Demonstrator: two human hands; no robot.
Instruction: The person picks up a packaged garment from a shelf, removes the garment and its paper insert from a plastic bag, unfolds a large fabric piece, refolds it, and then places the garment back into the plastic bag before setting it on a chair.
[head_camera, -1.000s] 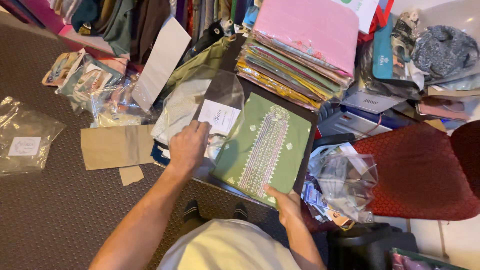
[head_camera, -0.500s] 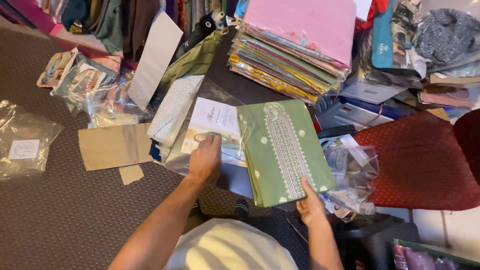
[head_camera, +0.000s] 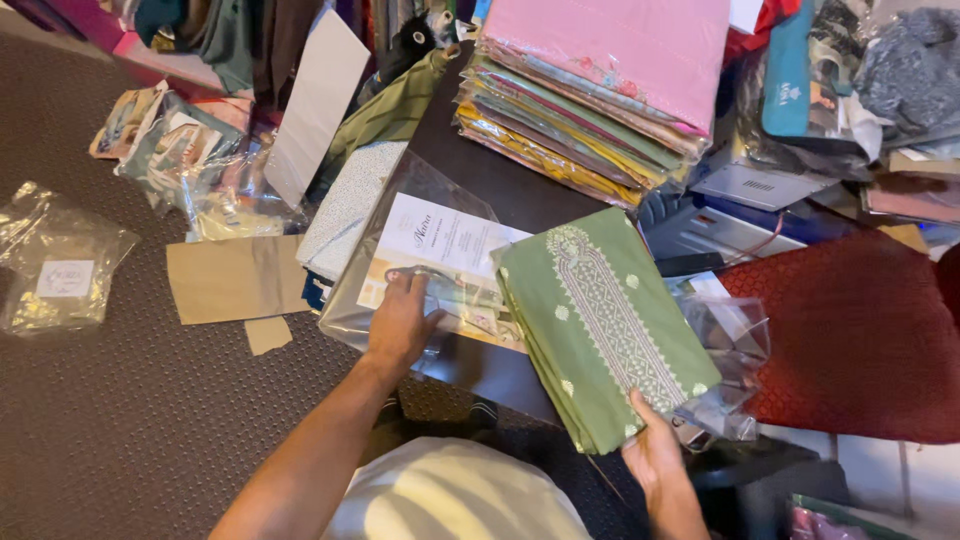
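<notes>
My right hand (head_camera: 655, 455) grips the near edge of a folded green embroidered garment (head_camera: 605, 320), which lies tilted on the dark table (head_camera: 500, 185). My left hand (head_camera: 400, 320) rests flat on a clear plastic packet (head_camera: 415, 255) holding a white printed card, just left of the garment. The fingers of the left hand are spread on the plastic.
A tall stack of folded coloured fabrics (head_camera: 590, 95) with a pink one on top stands at the table's far side. A red cushioned seat (head_camera: 850, 340) is at right. Brown cardboard pieces (head_camera: 235, 280), clear bags (head_camera: 60, 265) and packets lie on the dark carpet at left.
The green garment has slid right, off the plastic packet, with my right hand on it. My left hand stays on the packet, whose printed card now shows.
</notes>
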